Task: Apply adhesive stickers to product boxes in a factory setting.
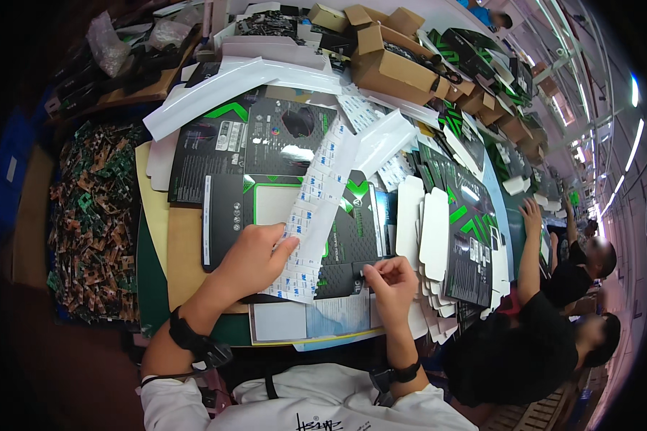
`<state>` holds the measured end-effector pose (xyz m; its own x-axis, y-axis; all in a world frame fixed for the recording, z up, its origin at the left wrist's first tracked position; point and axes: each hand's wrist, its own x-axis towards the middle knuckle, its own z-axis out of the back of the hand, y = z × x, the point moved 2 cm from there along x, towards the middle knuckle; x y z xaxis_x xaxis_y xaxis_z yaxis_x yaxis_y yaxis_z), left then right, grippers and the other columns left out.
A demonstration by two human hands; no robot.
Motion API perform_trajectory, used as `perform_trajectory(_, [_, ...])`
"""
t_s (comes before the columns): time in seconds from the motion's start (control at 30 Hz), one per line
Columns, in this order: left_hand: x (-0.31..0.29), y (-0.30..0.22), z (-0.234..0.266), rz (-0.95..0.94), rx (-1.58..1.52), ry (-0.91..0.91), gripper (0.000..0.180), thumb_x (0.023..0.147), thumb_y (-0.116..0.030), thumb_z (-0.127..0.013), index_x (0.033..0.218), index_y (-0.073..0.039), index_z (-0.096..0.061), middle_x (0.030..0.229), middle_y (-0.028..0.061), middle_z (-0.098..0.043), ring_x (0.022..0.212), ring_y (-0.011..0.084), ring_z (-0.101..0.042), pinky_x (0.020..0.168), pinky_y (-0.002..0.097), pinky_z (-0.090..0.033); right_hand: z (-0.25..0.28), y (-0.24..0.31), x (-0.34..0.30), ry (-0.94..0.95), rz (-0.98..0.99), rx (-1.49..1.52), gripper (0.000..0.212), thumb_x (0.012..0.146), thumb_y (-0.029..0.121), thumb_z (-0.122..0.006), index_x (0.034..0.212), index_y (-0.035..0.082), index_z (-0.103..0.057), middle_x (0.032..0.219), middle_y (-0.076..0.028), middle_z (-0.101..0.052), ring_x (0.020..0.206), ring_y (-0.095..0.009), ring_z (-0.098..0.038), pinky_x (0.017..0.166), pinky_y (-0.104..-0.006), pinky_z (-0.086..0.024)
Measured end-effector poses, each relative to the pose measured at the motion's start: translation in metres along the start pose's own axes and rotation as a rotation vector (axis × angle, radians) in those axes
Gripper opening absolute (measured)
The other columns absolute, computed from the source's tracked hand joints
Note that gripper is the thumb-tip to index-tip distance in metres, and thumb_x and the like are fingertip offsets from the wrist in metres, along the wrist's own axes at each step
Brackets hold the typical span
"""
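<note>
My left hand (255, 257) is closed on a long white strip of adhesive stickers (315, 197) with blue print, its thumb pressed on the strip's edge. The strip lies slanted across a flat, unfolded black and green printed carton (349, 255), which has a cut-out window framed in green. At the carton's near right edge my right hand (394, 284) has thumb and forefinger pinched together beside a small dark tab (358, 279). Whatever sits between those fingertips is too small to make out.
Flat cartons (471, 237) are stacked on the right, with white flaps toward me. Glossy white backing strips (205, 97) curl across the far side. An open cardboard box (392, 68) stands behind. Small green and brown parts (93, 223) fill a bin at left. A co-worker (532, 323) sits at right.
</note>
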<state>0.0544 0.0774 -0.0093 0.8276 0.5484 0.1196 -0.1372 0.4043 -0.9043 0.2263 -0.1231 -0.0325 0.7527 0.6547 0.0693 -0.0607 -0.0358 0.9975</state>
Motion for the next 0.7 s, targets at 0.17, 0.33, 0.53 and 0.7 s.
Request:
perform_trajectory(0.17, [-0.002,-0.001,0.002,0.063,-0.029,0.003,0.028,0.092,-0.017,-0.056,0.079,0.007,-0.059,0.068,0.0253,-0.060,0.062,0.0400,-0.062,0.057,0.0430,-0.047,-0.010,0.000,0.006,-0.033,-0.078,-0.096,0.030,0.079,-0.008,-0.071,0.079,0.006,-0.045,0.074,-0.003,-0.059,0.061,-0.004,-0.053,0.055,-0.0170,-0.043])
perform_trajectory(0.33, [-0.001,-0.002,0.000,0.016,-0.009,0.002,0.028,0.092,-0.017,-0.056,0.079,0.007,-0.059,0.067,0.0251,-0.060,0.062,0.0405,-0.061,0.057,0.0435,-0.046,-0.015,-0.007,0.005,-0.119,-0.005,-0.184,0.029,0.078,-0.007,-0.072,0.078,0.006,-0.046,0.075,-0.002,-0.059,0.063,-0.003,-0.053,0.056,-0.0164,-0.043])
perform_trajectory(0.53, [-0.002,0.000,0.002,-0.011,0.057,0.025,0.025,0.091,-0.016,-0.058,0.086,0.008,-0.062,0.064,0.0203,-0.061,0.055,0.0279,-0.063,0.052,0.0371,-0.046,-0.017,-0.005,0.004,-0.104,0.015,-0.269,0.029,0.078,-0.007,-0.072,0.078,0.005,-0.046,0.075,-0.002,-0.059,0.065,-0.003,-0.053,0.058,-0.0161,-0.042])
perform_trajectory(0.7, [-0.004,0.000,0.001,-0.022,0.068,0.011,0.026,0.091,-0.016,-0.059,0.081,0.007,-0.061,0.064,0.0209,-0.060,0.055,0.0297,-0.062,0.052,0.0374,-0.045,-0.014,-0.007,0.003,-0.083,0.036,-0.309,0.029,0.079,-0.005,-0.073,0.078,0.005,-0.046,0.075,-0.002,-0.059,0.064,-0.003,-0.053,0.058,-0.0162,-0.042])
